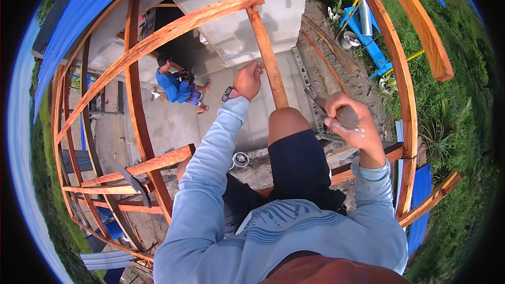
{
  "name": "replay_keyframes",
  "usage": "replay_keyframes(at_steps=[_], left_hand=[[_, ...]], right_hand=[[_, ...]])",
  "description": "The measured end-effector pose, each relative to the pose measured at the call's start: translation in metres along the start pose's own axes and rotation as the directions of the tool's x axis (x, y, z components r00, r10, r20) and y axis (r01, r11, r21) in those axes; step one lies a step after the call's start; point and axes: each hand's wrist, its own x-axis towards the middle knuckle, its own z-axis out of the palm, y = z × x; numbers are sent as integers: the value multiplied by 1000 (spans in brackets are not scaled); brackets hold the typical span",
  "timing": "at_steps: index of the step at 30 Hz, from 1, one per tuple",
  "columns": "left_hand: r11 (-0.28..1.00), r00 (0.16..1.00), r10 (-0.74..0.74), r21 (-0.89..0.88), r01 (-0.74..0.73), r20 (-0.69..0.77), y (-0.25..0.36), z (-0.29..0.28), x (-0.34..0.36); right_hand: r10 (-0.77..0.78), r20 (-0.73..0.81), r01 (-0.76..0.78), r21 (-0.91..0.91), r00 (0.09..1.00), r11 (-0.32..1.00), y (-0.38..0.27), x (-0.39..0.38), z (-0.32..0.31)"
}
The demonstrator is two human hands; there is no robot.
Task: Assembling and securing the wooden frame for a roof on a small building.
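My left hand [248, 80] is closed, fingers curled, beside the left edge of a long wooden beam [271, 68]. What it may hold is hidden. A dark watch [229, 93] sits on that wrist. Right of the beam, my right hand [353, 129] wraps round a grey object with a blunt round end [347, 118]. The rest of that object is mostly hidden by my fingers, so its kind cannot be told. Pale dust marks the right hand. The beam's near end meets my bent knee [288, 121].
Wooden roof framing [158, 42] surrounds me, high above a concrete floor [231, 121]. Below at left, a person in blue [179, 85] stands near a doorway. A dark angled piece [134, 179] rests on the left beams. A white bucket [240, 159] stands below. Blue roofing [94, 5] lies upper left.
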Motion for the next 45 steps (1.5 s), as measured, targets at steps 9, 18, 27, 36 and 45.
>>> replay_keyframes(at_steps=[9,18,27,36,45], left_hand=[[826,794,-563,120,551,230,-108,69,-51],[764,671,-574,12,645,469,-135,73,-52],[774,671,-554,9,633,493,-116,60,-48],[770,670,-583,49,636,459,-98,58,-46],[757,649,-586,42,652,486,-78,92,-59]], right_hand=[[318,-446,-512,-430,837,744,35,-128,-101],[296,-493,-570,-628,818,530,101,-241,-90],[477,-445,-566,-812,758,142,209,-287,-29],[538,-433,-578,-806,723,127,231,-294,-15],[539,-498,-638,-764,679,97,259,-332,-18]])
